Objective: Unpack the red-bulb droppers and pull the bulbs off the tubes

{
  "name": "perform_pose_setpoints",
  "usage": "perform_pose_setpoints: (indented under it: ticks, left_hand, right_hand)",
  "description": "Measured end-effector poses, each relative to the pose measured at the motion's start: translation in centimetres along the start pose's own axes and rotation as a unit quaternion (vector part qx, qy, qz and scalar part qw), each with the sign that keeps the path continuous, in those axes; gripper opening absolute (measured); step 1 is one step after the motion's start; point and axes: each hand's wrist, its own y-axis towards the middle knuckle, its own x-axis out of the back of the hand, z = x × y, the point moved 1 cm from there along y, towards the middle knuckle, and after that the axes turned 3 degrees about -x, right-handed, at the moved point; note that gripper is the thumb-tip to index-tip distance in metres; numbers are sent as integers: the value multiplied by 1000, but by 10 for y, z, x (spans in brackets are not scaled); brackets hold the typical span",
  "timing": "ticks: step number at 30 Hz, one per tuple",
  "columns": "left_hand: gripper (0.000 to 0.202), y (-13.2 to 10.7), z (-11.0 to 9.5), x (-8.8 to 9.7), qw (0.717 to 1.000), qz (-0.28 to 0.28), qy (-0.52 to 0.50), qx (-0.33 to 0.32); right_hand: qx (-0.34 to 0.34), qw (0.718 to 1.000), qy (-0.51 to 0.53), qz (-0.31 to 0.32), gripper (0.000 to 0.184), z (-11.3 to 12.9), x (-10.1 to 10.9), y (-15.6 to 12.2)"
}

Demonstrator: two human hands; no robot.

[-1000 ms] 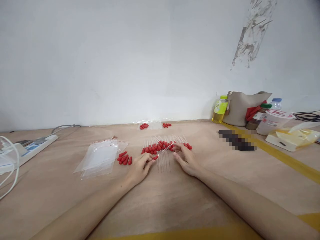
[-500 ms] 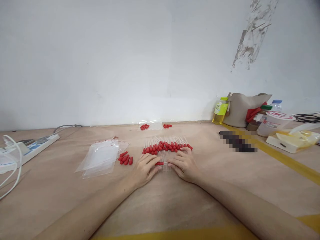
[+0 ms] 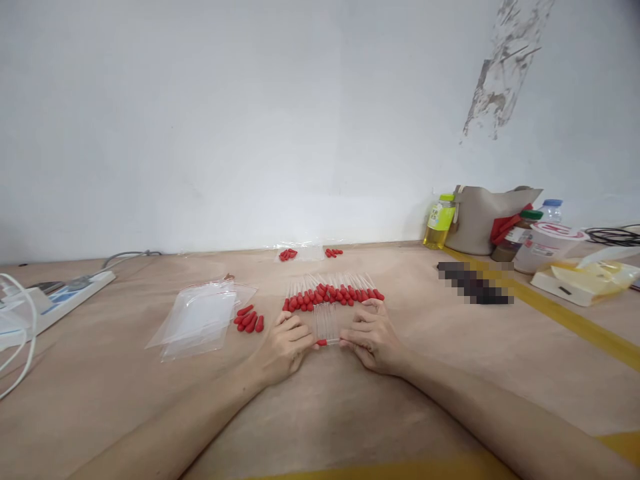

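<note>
Close to me on the table, my left hand (image 3: pixel 289 343) pinches a red rubber bulb (image 3: pixel 321 343) between thumb and fingers. My right hand (image 3: pixel 375 339) grips a thin clear dropper tube (image 3: pixel 333 341), which lies in line with the bulb and meets its end. Whether the tube sits inside the bulb I cannot tell. Just beyond the fingers, several bare clear tubes (image 3: pixel 327 321) lie side by side. Past them stretches a row of droppers with red bulbs (image 3: pixel 334 293), their tubes pointing away from me. Loose red bulbs (image 3: pixel 249 320) lie left of my left hand.
Clear plastic bags (image 3: pixel 197 320) are stacked at the left, near a white power strip (image 3: pixel 83 297). By the wall, more red bulbs (image 3: pixel 288 255) rest on clear plastic. A yellow-green bottle (image 3: pixel 440 222), a grey bag (image 3: pixel 475 223) and a lidded tub (image 3: pixel 550 247) stand at right.
Both hands have come slightly toward me, bringing the bulb and tube to the near ends of the bare tubes. Less of the red bulb shows past my left fingers.
</note>
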Motion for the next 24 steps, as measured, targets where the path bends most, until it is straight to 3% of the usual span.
perform_pose_setpoints:
  ticks: [4, 7, 9, 14, 20, 24]
  left_hand:
    - [20, -14, 13, 4, 999, 0, -2, 49]
    - [20, -22, 29, 10, 985, -39, -23, 164]
    - [21, -21, 39, 13, 970, -66, -51, 229]
    - [32, -21, 71, 26, 929, -96, -28, 355]
    - [34, -49, 107, 57, 868, 17, -20, 496]
    - [31, -53, 110, 69, 851, 81, -48, 516]
  right_hand:
    - [-38, 999, 11, 19, 25, -16, 10, -5]
    - [-169, 985, 17, 7, 28, -33, 16, -6]
    - [-219, 975, 24, 19, 28, -38, 15, -5]
    - [-219, 975, 7, 35, 20, -29, 4, 0]
    - [-211, 977, -27, 32, 14, -24, -11, 2]
    - [-171, 982, -44, 60, 15, -19, -15, 3]
